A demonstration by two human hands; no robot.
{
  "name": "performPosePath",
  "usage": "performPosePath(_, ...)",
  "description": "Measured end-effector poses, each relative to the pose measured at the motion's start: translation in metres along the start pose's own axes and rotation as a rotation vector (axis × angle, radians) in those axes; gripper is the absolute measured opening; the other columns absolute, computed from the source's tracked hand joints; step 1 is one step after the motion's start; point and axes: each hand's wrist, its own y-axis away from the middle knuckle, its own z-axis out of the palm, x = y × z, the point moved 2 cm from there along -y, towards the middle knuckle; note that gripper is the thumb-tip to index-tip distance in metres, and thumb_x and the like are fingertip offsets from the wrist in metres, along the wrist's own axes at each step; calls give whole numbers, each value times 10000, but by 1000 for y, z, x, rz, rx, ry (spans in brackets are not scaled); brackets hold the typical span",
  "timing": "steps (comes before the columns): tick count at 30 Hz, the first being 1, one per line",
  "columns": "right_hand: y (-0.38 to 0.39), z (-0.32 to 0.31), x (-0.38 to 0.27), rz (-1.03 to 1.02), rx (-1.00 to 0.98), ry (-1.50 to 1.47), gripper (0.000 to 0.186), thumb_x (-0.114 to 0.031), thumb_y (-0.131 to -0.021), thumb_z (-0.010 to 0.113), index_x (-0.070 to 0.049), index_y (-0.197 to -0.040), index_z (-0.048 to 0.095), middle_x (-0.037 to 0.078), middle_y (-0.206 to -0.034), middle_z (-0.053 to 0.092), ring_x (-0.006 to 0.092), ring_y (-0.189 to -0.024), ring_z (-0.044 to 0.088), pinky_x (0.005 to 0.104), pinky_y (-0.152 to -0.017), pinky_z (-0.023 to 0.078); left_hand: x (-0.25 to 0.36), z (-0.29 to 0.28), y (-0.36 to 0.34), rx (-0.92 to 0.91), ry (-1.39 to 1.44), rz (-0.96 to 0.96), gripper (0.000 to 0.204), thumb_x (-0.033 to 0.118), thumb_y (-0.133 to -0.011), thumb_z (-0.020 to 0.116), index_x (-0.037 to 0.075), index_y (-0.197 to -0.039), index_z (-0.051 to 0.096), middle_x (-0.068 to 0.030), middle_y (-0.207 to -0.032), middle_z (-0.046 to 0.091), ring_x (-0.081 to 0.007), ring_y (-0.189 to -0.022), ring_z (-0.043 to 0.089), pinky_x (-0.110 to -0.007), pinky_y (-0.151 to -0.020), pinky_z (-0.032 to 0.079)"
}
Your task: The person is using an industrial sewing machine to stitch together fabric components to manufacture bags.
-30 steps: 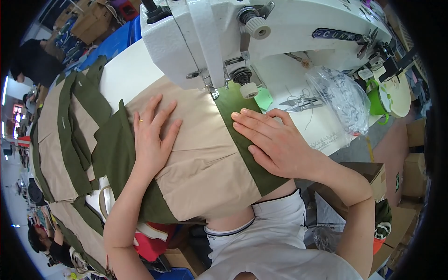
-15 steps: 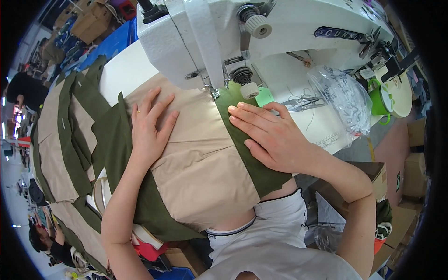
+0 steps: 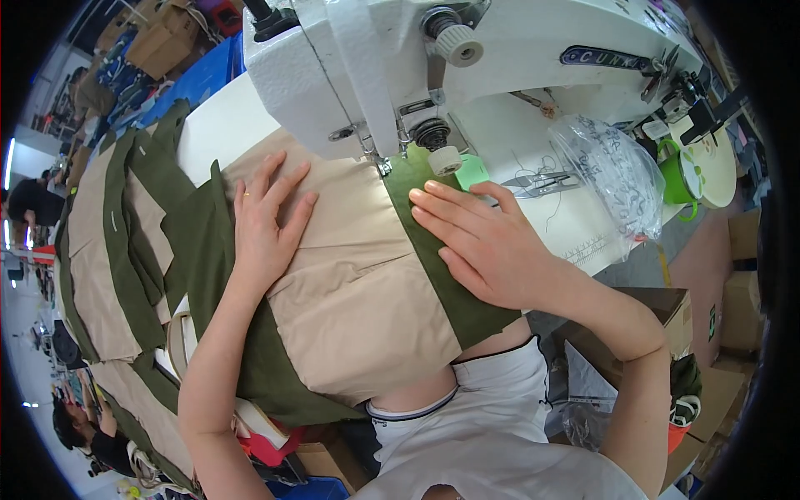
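Observation:
A beige and dark green fabric piece [image 3: 358,317] lies under the white sewing machine [image 3: 533,42], draping over the table's front edge onto my lap. Its beige-green seam runs to the presser foot [image 3: 383,167]. My left hand [image 3: 271,217] rests on the beige part, fingers spread, a ring on one finger. On the green strip [image 3: 442,292] right of the seam, my right hand [image 3: 483,246] lies flat, fingers stretched forward and thumb apart. The needle tip is too small to make out.
Thread snips [image 3: 542,183] and a clear plastic bag [image 3: 612,179] lie on the table at right, near a green mug [image 3: 679,179]. More green and beige fabric [image 3: 92,258] is heaped at left. Cardboard boxes [image 3: 658,317] stand low at right. Other people are at far left.
The fabric has shifted slightly away from me, toward the presser foot. My left hand has slid a little to the left; my right hand is nearly still.

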Motion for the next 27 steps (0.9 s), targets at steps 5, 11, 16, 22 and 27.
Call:
performPosePath(5,27,-10,-26,-87,-15,-14,535,-198,-971,708,-12,-1467,634,91,-1610,574,227,-1522,512,448,-1168,387,-2,-2,0,-16,-5,1,439,304,-1039,738,174,-1457,700,-124,-1612,546,-349,-1524,483,-664,-1285,243)
performPosePath(11,41,-16,-31,-53,-67,28,523,-200,-980,697,-17,-1466,641,85,-1606,583,217,-1510,525,407,-1120,424,56,-23,22,-125,23,92,457,272,-1029,723,136,-1461,670,-146,-1638,502,-348,-1519,486,-655,-1298,193)
performPosePath(16,40,-16,-32,-37,-80,-39,529,-189,-987,678,-30,-1489,635,88,-1637,562,216,-1518,521,427,-1129,409,70,-13,54,-209,76,92,530,324,-1012,754,175,-1511,655,-142,-1682,465,-349,-1582,428,-645,-1301,168)
performPosePath(22,37,-16,-29,-42,-44,-67,507,-174,-980,686,-5,-1456,651,103,-1600,593,231,-1491,548,426,-1113,437,67,-12,52,-210,73,91,525,319,-1015,751,183,-1513,661,-136,-1707,439,-346,-1600,408,-651,-1302,155)
performPosePath(27,33,-14,-25,-38,-33,-92,514,-161,-978,684,7,-1462,643,115,-1598,592,242,-1487,551,435,-1113,439,62,-11,46,-213,78,87,515,306,-1016,750,184,-1509,664,-134,-1706,443,-348,-1596,412,-649,-1303,156)
